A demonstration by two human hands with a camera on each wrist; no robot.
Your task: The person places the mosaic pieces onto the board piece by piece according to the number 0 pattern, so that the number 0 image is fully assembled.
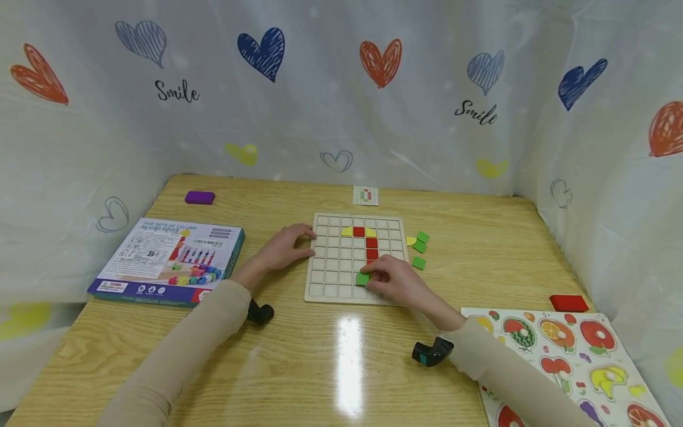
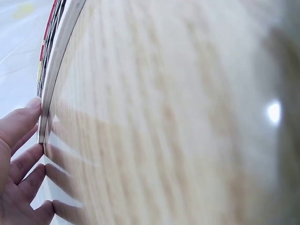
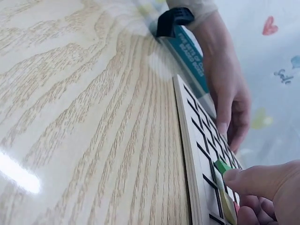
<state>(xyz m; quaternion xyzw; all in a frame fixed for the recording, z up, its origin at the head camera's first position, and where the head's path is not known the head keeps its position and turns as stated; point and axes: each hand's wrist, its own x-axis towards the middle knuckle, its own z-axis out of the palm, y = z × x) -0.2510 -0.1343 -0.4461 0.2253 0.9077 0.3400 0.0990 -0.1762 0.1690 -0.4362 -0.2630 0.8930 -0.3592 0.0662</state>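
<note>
Green tile (image 1: 362, 278) sits on the near middle of the wooden grid board (image 1: 320, 279), pinched at its edges by the right hand (image 1: 397, 281), fingers curled over it. Looks light, stiff and a bit slick, so I'd guess gripping the sides works best. Left hand (image 1: 283, 248) lies flat with straight fingers against the board's left edge, steadying it. Spare green tiles (image 1: 420, 245) wait just right of the board.

One wooden grid board (image 1: 354, 258), centre of frame. Red square tiles on it: three (image 1: 372, 242). Yellow tiles: three, one lying off the board (image 1: 410, 241). Green square tiles: four, one at lower centre (image 1: 362, 279). One boxed toy set (image 1: 168, 260), left. One fruit puzzle board (image 1: 576, 356), lower right.
</note>
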